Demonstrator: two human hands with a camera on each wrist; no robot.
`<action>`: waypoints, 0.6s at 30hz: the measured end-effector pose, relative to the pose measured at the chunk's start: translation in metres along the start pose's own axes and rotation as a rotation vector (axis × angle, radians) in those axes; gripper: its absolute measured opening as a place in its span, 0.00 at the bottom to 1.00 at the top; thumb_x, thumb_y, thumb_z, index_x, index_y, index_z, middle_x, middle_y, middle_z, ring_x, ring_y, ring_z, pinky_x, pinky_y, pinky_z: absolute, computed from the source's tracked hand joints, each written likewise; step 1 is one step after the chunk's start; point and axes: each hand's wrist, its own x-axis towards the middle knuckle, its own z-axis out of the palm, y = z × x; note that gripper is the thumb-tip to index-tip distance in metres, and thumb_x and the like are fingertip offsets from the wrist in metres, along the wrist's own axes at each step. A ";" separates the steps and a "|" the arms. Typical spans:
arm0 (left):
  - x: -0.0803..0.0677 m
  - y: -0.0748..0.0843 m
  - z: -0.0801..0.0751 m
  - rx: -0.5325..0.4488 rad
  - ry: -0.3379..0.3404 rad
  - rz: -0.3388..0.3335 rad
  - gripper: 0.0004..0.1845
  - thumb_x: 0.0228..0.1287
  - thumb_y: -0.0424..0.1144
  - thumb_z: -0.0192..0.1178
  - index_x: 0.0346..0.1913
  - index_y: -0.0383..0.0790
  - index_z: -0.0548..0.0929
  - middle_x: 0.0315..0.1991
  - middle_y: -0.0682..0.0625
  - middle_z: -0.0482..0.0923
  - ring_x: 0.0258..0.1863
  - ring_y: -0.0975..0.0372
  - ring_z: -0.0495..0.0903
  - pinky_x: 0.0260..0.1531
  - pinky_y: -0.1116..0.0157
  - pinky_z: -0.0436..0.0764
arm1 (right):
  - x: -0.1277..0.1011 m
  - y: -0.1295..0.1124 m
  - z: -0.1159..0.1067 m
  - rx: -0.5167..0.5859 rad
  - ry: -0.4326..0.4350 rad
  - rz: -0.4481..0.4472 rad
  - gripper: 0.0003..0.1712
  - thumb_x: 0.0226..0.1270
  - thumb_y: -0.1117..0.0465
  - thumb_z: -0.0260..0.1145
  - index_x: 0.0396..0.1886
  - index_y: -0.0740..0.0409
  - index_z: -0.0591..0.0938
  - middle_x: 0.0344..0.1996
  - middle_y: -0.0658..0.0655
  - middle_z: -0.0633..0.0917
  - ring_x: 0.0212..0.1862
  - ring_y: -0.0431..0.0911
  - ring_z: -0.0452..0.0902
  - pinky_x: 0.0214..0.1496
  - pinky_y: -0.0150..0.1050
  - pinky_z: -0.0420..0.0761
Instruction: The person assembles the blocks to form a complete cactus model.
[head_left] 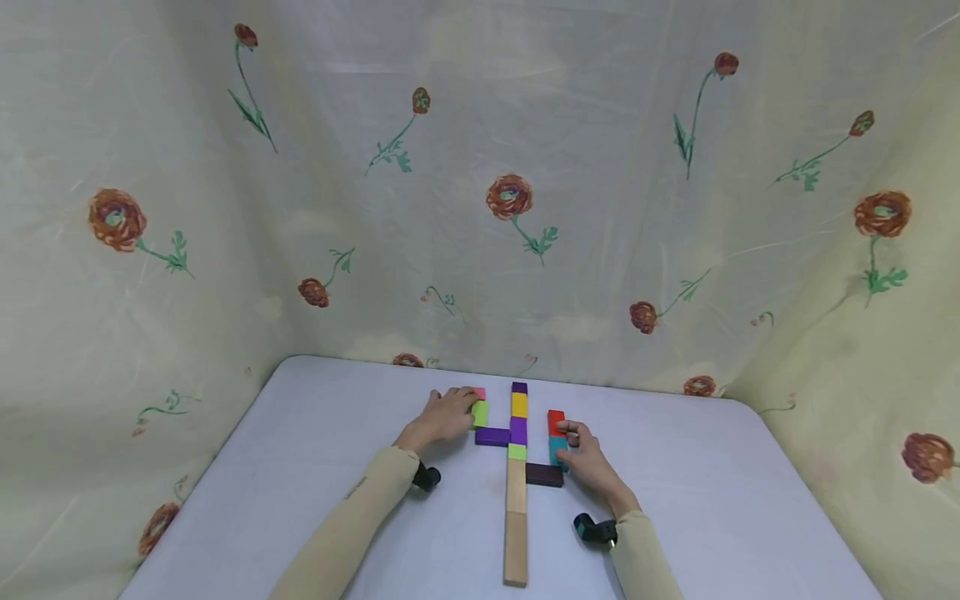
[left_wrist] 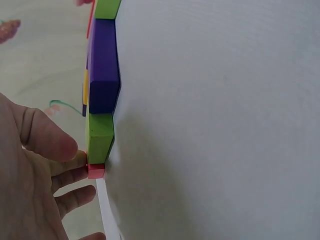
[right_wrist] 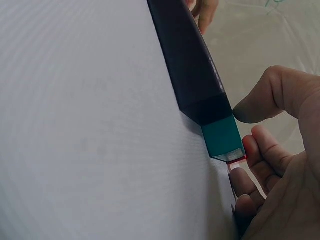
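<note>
Coloured blocks lie flat on the table (head_left: 315,467) in a branching figure around two wooden planks (head_left: 515,533). My left hand (head_left: 448,414) rests at the left branch. Its fingertips (left_wrist: 75,162) touch the light green block (head_left: 480,412) (left_wrist: 100,137) and the small pink block (head_left: 479,392) (left_wrist: 96,171), beside a purple block (head_left: 492,435) (left_wrist: 103,65). My right hand (head_left: 587,457) (right_wrist: 280,165) sits against the right branch. Its thumb and fingertips (right_wrist: 252,145) touch the side of the teal block (head_left: 557,451) (right_wrist: 222,137) and the red block (head_left: 555,421), next to a dark purple block (head_left: 544,475) (right_wrist: 187,60).
The centre column runs purple, yellow (head_left: 519,404), purple, light green (head_left: 517,452), then the planks towards the front edge. A flowered cloth (head_left: 480,208) hangs close behind and beside the table. Bare table surface lies to the far left and far right of the figure.
</note>
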 end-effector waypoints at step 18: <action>-0.005 0.005 -0.002 0.054 0.008 0.014 0.29 0.58 0.43 0.43 0.65 0.49 0.65 0.66 0.53 0.61 0.65 0.56 0.58 0.60 0.45 0.54 | -0.003 -0.005 0.000 -0.007 -0.004 -0.001 0.29 0.58 0.65 0.59 0.59 0.55 0.63 0.59 0.62 0.60 0.62 0.56 0.54 0.62 0.57 0.56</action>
